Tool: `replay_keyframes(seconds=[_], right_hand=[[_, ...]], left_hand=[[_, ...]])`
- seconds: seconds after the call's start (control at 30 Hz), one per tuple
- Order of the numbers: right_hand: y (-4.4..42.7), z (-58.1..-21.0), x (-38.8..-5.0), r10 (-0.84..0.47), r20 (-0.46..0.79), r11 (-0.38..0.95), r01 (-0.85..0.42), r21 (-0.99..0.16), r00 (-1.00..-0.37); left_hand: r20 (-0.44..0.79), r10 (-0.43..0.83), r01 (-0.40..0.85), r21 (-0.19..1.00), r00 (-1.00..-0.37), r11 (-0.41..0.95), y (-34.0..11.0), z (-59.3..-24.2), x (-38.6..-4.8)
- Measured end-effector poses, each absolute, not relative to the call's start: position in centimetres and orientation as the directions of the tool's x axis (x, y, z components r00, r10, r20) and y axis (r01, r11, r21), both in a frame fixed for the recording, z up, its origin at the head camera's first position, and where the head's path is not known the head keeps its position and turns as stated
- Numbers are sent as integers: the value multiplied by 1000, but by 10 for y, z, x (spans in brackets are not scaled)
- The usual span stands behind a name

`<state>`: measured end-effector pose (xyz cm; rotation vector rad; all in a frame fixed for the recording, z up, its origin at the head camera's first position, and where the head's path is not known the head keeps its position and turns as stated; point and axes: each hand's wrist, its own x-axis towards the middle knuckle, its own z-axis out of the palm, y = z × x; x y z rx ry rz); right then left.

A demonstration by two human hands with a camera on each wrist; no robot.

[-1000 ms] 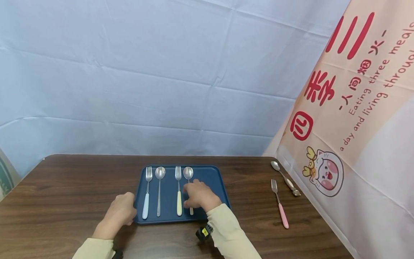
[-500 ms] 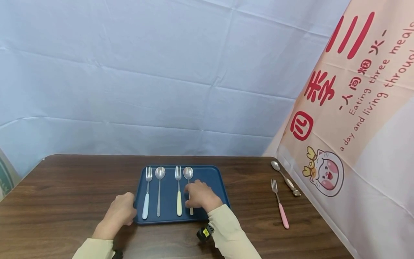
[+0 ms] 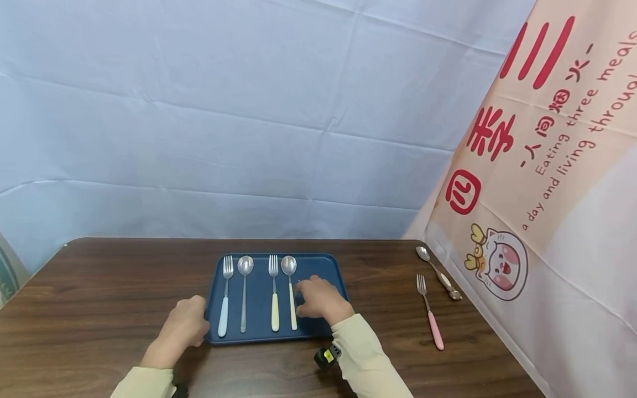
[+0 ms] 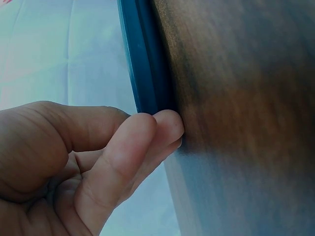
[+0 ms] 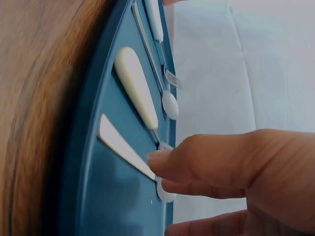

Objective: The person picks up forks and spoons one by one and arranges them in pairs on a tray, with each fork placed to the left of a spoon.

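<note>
A dark blue tray lies on the table, bearing cutlery in a row. From left to right come a fork with a light blue handle, a plain metal spoon, a fork with a pale yellow handle and a spoon with a cream handle. My left hand pinches the tray's left rim between thumb and fingers, as the left wrist view shows. Just right of the cream-handled spoon, my right hand hovers over the tray, its fingers relaxed around nothing.
On the table right of the tray lie a fork with a pink handle and a spoon with a decorated handle. A pale cloth hangs behind the wooden table, and a printed cloth hangs along its right edge.
My right hand has moved off the cream-handled spoon to the right, baring its handle. The left hand stays at the tray's rim, and the cutlery has kept its places.
</note>
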<state>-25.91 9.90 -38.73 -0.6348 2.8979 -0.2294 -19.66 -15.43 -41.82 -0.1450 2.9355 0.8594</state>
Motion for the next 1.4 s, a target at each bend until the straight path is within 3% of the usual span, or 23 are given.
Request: replay_keyframes(seconds=[1.4], right_hand=[[187,-384,-256,-312,-141,933,-274,-235,-939]], left_hand=[[-100,-79,-120,524,-992,843,-153,-419,-197]])
